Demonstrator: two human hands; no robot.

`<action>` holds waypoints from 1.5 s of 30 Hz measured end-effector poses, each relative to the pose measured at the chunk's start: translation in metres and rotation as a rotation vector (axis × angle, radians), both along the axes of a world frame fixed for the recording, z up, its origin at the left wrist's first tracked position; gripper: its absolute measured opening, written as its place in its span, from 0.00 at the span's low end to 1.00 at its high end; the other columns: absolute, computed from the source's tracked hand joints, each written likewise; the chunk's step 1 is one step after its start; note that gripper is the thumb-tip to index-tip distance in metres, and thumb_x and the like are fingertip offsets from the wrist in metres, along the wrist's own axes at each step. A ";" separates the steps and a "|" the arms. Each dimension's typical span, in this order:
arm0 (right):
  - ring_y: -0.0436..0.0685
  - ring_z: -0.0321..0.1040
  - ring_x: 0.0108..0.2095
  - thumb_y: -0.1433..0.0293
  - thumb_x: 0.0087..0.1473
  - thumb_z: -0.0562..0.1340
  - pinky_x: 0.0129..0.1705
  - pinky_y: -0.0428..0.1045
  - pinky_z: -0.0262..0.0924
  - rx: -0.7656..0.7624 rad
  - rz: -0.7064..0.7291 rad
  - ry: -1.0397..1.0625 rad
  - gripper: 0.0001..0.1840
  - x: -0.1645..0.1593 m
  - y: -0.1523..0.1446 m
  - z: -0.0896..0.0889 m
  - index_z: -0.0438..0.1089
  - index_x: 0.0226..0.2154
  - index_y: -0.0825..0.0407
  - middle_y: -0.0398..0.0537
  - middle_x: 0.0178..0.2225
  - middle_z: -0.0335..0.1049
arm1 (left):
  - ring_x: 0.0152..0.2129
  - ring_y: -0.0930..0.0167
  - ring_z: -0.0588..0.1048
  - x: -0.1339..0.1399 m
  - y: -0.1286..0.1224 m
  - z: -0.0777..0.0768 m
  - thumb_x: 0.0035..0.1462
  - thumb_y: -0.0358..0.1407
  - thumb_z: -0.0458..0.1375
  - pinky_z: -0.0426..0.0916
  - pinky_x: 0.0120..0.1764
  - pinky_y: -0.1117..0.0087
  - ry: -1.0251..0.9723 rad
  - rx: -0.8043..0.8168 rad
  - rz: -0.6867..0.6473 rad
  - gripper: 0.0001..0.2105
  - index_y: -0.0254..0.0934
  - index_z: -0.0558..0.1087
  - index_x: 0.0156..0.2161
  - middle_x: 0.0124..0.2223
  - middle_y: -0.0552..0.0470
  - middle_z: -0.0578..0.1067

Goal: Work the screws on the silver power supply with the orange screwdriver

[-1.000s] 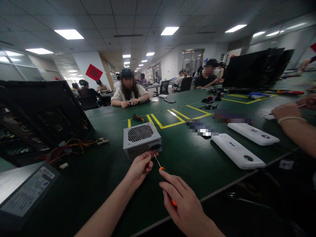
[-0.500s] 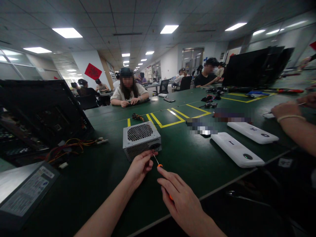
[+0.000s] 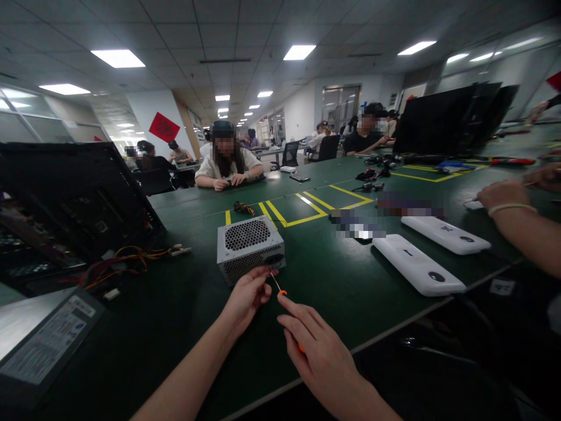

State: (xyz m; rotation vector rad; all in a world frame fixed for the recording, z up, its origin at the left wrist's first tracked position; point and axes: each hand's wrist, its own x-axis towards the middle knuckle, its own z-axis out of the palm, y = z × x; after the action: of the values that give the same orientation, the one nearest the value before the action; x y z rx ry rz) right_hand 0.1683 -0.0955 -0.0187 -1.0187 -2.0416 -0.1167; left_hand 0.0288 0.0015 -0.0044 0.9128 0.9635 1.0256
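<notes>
A grey computer power supply (image 3: 245, 245) stands on the green table, its perforated grille facing up and its power socket towards the right. My right hand (image 3: 322, 345) is wrapped around a screwdriver with an orange handle (image 3: 283, 293). The thin shaft points up and left, its tip at the lower front edge of the power supply. Close by that tip, my left hand (image 3: 252, 292) has thumb and index finger pinched together against the supply's near side. Whatever small thing lies between those fingertips is hidden.
At left, an open computer case (image 3: 74, 199) trails a cable bundle (image 3: 127, 257), with another labelled power supply (image 3: 48, 339) nearer. White power banks (image 3: 416, 266) lie at right beside a co-worker's hand (image 3: 504, 196). Someone sits opposite (image 3: 230, 161). Yellow tape (image 3: 307, 219) marks the table.
Both hands, the screwdriver and the power supply keep nearly the same positions. The whole view has shifted very slightly.
</notes>
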 end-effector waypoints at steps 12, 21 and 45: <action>0.58 0.64 0.46 0.79 0.54 0.51 0.46 0.54 0.66 -0.034 -0.012 0.042 0.14 -0.001 0.001 -0.005 0.65 0.41 0.55 0.54 0.49 0.64 | 0.15 0.85 0.64 0.002 -0.004 0.003 0.52 0.25 0.52 0.56 0.15 0.83 0.006 -0.011 0.024 0.10 0.32 0.69 0.40 0.45 0.44 0.73; 0.57 0.65 0.46 0.79 0.54 0.51 0.45 0.53 0.66 -0.007 0.007 0.024 0.13 0.000 0.000 0.000 0.64 0.41 0.56 0.55 0.48 0.65 | 0.15 0.85 0.65 0.001 -0.004 0.002 0.52 0.26 0.53 0.55 0.15 0.82 0.016 0.012 0.014 0.10 0.32 0.69 0.40 0.46 0.43 0.72; 0.56 0.64 0.47 0.78 0.56 0.51 0.47 0.53 0.64 -0.032 0.012 0.051 0.12 0.002 0.002 -0.003 0.64 0.42 0.56 0.56 0.50 0.64 | 0.15 0.83 0.65 0.001 -0.007 0.002 0.48 0.32 0.56 0.54 0.16 0.80 0.126 0.128 0.026 0.11 0.31 0.70 0.39 0.45 0.42 0.73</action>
State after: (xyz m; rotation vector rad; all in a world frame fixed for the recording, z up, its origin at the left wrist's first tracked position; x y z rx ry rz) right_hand 0.1702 -0.0938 -0.0220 -1.0185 -2.0091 -0.0514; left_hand 0.0303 -0.0051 -0.0029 1.0838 1.0257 1.0706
